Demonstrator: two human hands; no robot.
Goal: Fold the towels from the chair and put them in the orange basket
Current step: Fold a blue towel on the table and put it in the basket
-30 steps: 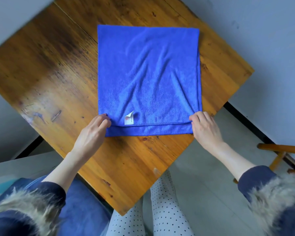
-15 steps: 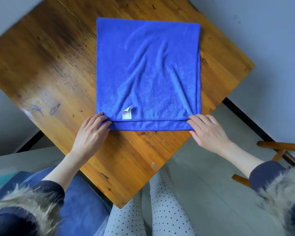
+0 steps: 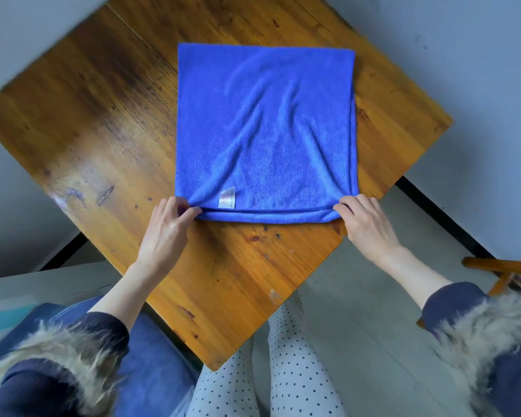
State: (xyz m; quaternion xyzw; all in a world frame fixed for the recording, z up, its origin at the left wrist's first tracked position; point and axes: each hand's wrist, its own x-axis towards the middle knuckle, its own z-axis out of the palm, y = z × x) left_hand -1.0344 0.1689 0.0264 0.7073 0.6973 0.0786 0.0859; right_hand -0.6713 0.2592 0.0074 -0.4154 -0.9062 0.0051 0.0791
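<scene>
A blue towel (image 3: pixel 265 130) lies folded in half on the wooden table (image 3: pixel 102 121), its doubled edges toward me and a small white label near the front left. My left hand (image 3: pixel 166 233) pinches the towel's near left corner between thumb and fingers. My right hand (image 3: pixel 367 227) pinches the near right corner the same way. Both corners are slightly raised off the table. The orange basket is not in view.
Blue fabric (image 3: pixel 144 356) lies low at my left beside the table. Part of a wooden chair (image 3: pixel 503 266) shows at the right edge. Grey floor and pale walls surround the table; my legs stand at its near corner.
Both hands have gone from lying on the towel's near corners to pinching them, lifting the front edge slightly. The label now lies flat.
</scene>
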